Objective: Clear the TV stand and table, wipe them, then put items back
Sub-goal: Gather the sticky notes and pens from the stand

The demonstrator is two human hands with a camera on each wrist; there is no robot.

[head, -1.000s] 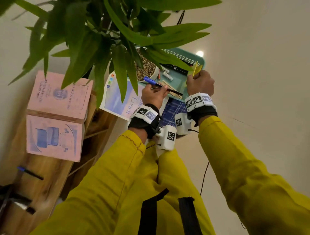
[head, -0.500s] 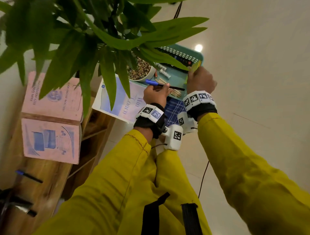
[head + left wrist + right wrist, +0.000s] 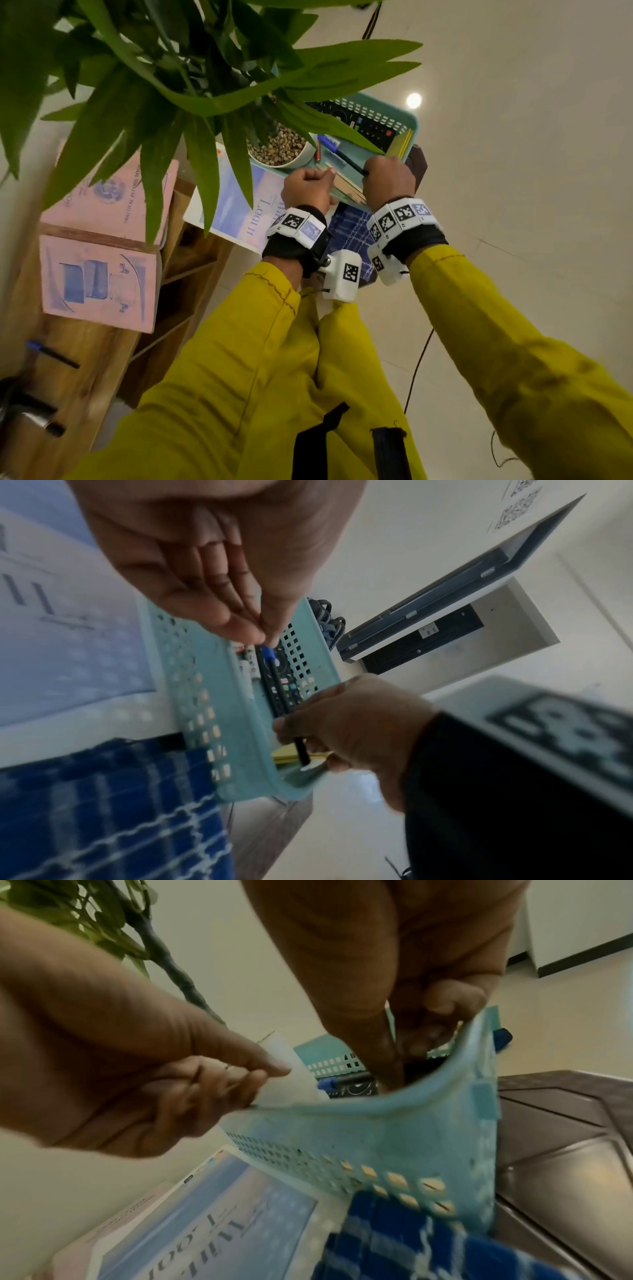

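A teal plastic basket (image 3: pixel 387 106) holds a potted plant (image 3: pixel 284 150), a black remote (image 3: pixel 363 123), wooden sticks (image 3: pixel 346 185) and a yellow pad (image 3: pixel 402 144). A black pen with a blue cap (image 3: pixel 346 159) slants across the basket. My right hand (image 3: pixel 387 181) grips the pen's tail at the basket's near right corner. In the left wrist view the shaft (image 3: pixel 301 748) passes through those fingers, against the rim (image 3: pixel 246 750). My left hand (image 3: pixel 308 188) hovers at the near rim with fingers curled to the thumb. It holds nothing that I can see, and its tips (image 3: pixel 263 639) sit short of the cap (image 3: pixel 268 653).
The basket rests partly on a blue checked cloth (image 3: pixel 352 228) and a blue-white book (image 3: pixel 239 205). A dark brown surface (image 3: pixel 418 164) lies under its right corner. Left of it, a wooden stand (image 3: pixel 85 359) carries two pink record books (image 3: pixel 99 277) and another pen (image 3: pixel 51 354). Leaves overhang the basket.
My left hand held the pen above the basket a second ago. The pen now lies lower inside, held at its tail by my right hand. The left hand has come off it.
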